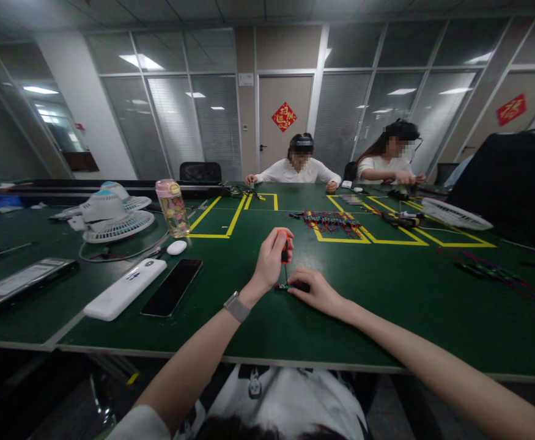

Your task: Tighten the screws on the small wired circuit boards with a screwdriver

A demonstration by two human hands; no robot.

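My left hand (271, 256) is closed around a small screwdriver (285, 247) with a red and black handle, held upright with its tip down on a small part (284, 286) on the green table (386, 305). My right hand (315, 290) lies on the table just right of that part, its fingers pinched on it. A grey watch (236, 306) is on my left wrist. The part is small, with green and red on it, and I cannot make out more of it.
A black phone (172, 286) and a white power bank (125, 288) lie at left, with a white mouse (177, 247), a pink bottle (172, 208) and white fans (111, 217) behind. A pile of coloured wires (331, 221) lies ahead. Two people sit at the far side.
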